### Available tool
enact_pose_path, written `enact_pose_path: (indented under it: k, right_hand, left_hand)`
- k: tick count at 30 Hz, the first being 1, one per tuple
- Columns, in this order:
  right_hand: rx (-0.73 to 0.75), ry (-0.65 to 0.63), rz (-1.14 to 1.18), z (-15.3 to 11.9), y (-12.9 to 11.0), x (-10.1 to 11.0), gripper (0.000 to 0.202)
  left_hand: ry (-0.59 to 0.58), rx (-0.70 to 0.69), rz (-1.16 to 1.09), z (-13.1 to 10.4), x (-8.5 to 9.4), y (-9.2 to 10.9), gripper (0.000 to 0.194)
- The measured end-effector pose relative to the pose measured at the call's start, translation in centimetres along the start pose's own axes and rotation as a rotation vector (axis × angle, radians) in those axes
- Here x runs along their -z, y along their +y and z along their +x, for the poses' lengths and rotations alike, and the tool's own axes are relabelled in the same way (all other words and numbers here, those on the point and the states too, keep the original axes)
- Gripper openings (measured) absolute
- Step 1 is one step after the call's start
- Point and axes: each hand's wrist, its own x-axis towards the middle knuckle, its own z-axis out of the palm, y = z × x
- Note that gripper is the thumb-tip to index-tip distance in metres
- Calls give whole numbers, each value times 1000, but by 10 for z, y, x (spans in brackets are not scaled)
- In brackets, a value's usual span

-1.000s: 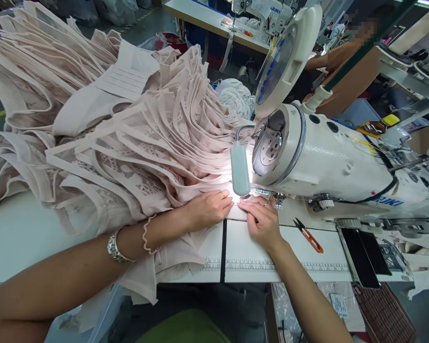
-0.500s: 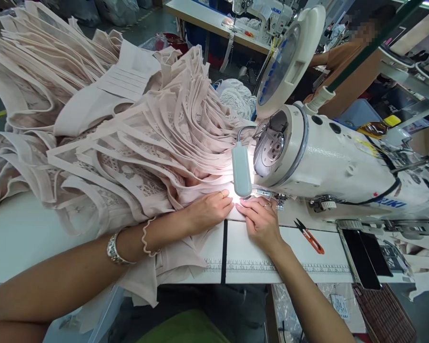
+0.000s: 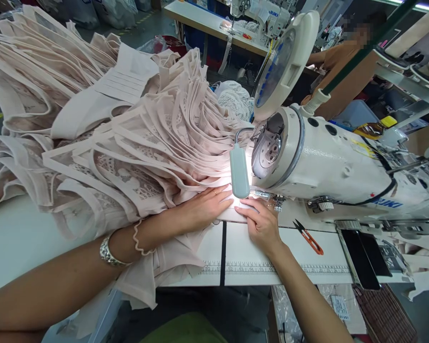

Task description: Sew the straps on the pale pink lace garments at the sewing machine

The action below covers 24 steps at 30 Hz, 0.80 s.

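My left hand [image 3: 209,208] lies flat on the edge of the pale pink fabric [image 3: 153,138], left of the lamp, its fingers stretched toward the needle area. Close by on the right, my right hand [image 3: 262,221] rests under the front of the white sewing machine [image 3: 321,157], with fingers spread and its fingertips on the lit cloth. A small grey-green lamp [image 3: 240,171] hangs above the gap between both hands. The needle is hidden behind the lamp.
Orange-handled snips [image 3: 309,237] lie right of my right hand. A black phone [image 3: 361,259] is at the table's front edge, near a printed ruler [image 3: 250,269]. A person in brown [image 3: 346,66] is behind the machine, beside a bottle [image 3: 373,127].
My left hand has shifted slightly left and flattened, its fingers now stretched over the fabric. My right hand stays almost in place by the machine. The view has shifted slightly.
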Motion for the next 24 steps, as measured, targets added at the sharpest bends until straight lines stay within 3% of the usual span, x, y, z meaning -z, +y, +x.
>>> enact_pose_path:
  k: [8, 14, 24]
  right_hand:
    - [36, 6, 17, -1, 3, -4, 40]
    - [-15, -32, 42, -2, 4, -6, 41]
    - [-84, -136, 1, 1, 5, -7, 44]
  left_hand:
    - [-18, -4, -39, 0, -4, -5, 29]
    - [-16, -9, -95, 7, 1, -5, 24]
    - [23, 171, -164, 15, 4, -3, 21]
